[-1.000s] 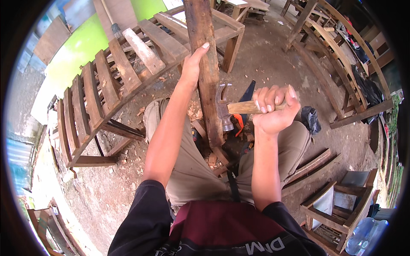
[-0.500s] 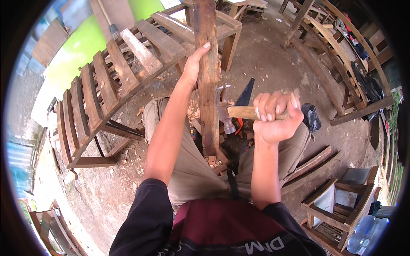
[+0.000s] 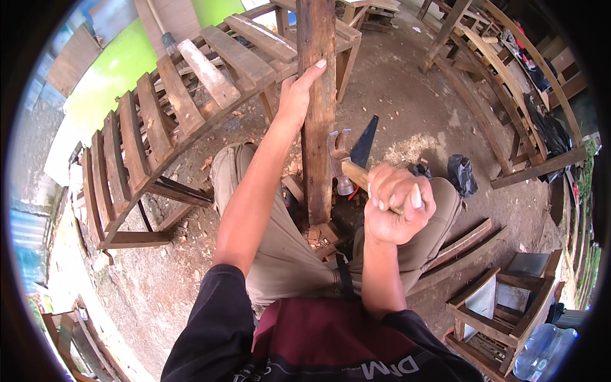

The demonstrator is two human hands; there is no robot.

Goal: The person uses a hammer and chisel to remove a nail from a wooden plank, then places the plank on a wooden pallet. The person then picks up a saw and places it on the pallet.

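A long, dark wooden beam [image 3: 318, 134] stands upright between my knees, its lower end among wood chips. My left hand [image 3: 297, 95] grips its left side about midway up, with the thumb lying across the near face. Wrapped in my right hand [image 3: 400, 204] is the wooden handle of a claw hammer [image 3: 354, 170]. The hammer's metal head is close to the right side of the beam; whether they touch I cannot tell. Behind the hammer, a handsaw [image 3: 365, 143] with a dark blade and orange handle points upward, its lower part partly hidden.
A slatted wooden bench frame [image 3: 143, 140] curves along the left, with a loose whitish plank [image 3: 209, 73] on it. Black plastic bags [image 3: 462, 176] lie right of my knee. Narrow boards [image 3: 458, 258], a small wooden stool frame [image 3: 503, 305] and a clear plastic bottle [image 3: 546, 353] are at the lower right.
The beam's upper part has shifted right, my left hand with it. My right hand has moved slightly left and down, and the hammer now tilts more.
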